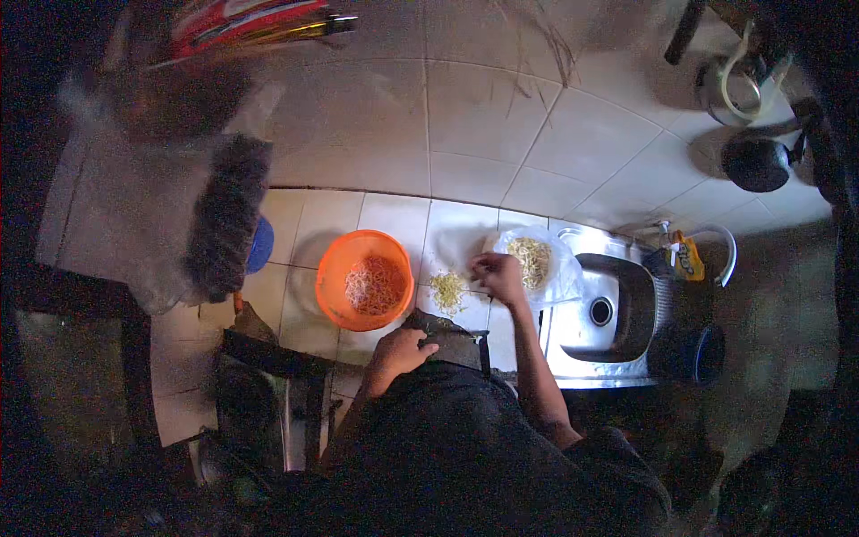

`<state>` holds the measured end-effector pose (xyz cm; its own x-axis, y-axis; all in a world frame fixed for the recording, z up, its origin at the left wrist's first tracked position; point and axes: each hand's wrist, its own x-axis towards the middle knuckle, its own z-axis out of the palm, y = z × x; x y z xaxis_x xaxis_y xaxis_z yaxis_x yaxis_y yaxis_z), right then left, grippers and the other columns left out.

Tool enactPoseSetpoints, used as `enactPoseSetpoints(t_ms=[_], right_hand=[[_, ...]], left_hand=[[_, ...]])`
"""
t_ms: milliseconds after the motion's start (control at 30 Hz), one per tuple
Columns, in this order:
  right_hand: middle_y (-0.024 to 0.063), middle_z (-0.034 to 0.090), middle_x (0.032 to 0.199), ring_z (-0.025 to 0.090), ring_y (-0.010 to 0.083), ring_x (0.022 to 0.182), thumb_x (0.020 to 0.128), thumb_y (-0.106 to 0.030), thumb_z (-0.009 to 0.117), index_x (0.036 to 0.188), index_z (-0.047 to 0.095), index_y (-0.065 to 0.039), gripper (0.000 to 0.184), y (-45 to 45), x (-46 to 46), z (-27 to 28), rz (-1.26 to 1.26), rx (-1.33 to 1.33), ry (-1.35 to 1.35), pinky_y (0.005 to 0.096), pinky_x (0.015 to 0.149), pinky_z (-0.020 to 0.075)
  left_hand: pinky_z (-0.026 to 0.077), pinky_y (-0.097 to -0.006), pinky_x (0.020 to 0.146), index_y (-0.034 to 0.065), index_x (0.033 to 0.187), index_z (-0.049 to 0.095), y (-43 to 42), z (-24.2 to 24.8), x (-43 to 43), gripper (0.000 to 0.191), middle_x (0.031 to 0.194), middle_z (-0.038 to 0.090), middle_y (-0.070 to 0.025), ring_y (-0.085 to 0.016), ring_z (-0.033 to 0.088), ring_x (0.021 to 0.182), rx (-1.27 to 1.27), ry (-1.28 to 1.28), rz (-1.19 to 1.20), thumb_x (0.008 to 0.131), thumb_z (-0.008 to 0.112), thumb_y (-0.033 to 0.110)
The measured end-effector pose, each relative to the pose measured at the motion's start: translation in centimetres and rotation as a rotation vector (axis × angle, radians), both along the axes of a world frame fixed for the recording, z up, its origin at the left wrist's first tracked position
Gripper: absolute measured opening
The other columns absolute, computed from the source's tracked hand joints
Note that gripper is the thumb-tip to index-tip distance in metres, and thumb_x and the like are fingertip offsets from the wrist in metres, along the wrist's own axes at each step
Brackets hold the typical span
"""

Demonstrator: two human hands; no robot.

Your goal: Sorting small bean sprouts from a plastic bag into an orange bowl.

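On the white tiled counter, an orange plastic basin [325, 282] holds a heap of pale bean sprouts [376, 285]. To its right lies a small loose pile of yellowish sprout scraps [447, 292]. Further right, a clear plastic bag [567, 272] is spread around more sprouts [530, 263]. My right hand [496, 274] is at the bag's left edge, fingers bent together; whether it pinches something is too small to tell. Nearer my body, my left hand [401, 350] hovers by the counter's front edge, below the basin, thumb apart from the fingers and nothing seen in it.
A steel sink [617, 305] adjoins the bag on the right, with a tap and a yellow pouch [690, 258] behind it. Pans [755, 164] hang on the tiled wall. At left are a blue object [260, 245] and a large grey, dark-edged thing [228, 215].
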<state>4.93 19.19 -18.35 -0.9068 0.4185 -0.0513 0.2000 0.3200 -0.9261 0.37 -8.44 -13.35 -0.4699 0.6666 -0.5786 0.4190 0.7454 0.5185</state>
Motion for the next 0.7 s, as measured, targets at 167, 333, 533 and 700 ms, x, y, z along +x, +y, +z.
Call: enactPoseSetpoints(t_ms=[167, 333, 533, 700], right_hand=[[0.0123, 0.073, 0.080, 0.071, 0.0246, 0.068, 0.075, -0.016, 0.075, 0.090, 0.076, -0.006, 0.018, 8.0, 6.0, -5.6, -0.473, 0.340, -0.143, 0.0354, 0.064, 0.0558], [0.0124, 0.072, 0.082, 0.070, 0.0315, 0.073, 0.074, -0.026, 0.075, 0.093, 0.077, -0.015, 0.022, 8.6, 7.2, -10.7, -0.254, 0.427, -0.363, 0.0400, 0.069, 0.0558], [0.0108, 0.073, 0.084, 0.070, 0.0304, 0.078, 0.073, -0.029, 0.077, 0.092, 0.077, -0.019, 0.022, 7.0, 7.0, -6.9, -0.311, 0.400, -0.493, 0.0414, 0.071, 0.0548], [0.0141, 0.073, 0.086, 0.070, 0.0280, 0.073, 0.073, -0.024, 0.079, 0.094, 0.077, -0.012, 0.025, 8.6, 8.3, -8.2, -0.394, 0.370, -0.333, 0.0373, 0.069, 0.0539]], left_hand=[[0.049, -0.0442, 0.093, 0.0050, 0.119, 0.066, 1.3, 0.5, -0.1, 0.057, 0.114, 0.067, -0.0212, -0.036, 0.063, 0.107, -0.057, -0.028, -0.042, 0.087, 0.063, 0.052], [0.051, -0.0427, 0.089, 0.0057, 0.121, 0.064, 2.5, 0.7, -0.3, 0.057, 0.103, 0.069, -0.0189, -0.035, 0.066, 0.100, -0.032, -0.012, -0.101, 0.087, 0.063, 0.051], [0.053, -0.0425, 0.079, 0.0056, 0.118, 0.065, 0.5, -1.2, -0.7, 0.055, 0.092, 0.070, -0.0159, -0.033, 0.068, 0.088, 0.070, 0.005, 0.055, 0.088, 0.064, 0.051], [0.053, -0.0418, 0.077, 0.0061, 0.115, 0.067, -0.4, -1.4, -0.7, 0.052, 0.090, 0.070, -0.0158, -0.032, 0.069, 0.086, 0.050, 0.022, 0.008, 0.087, 0.065, 0.051]])
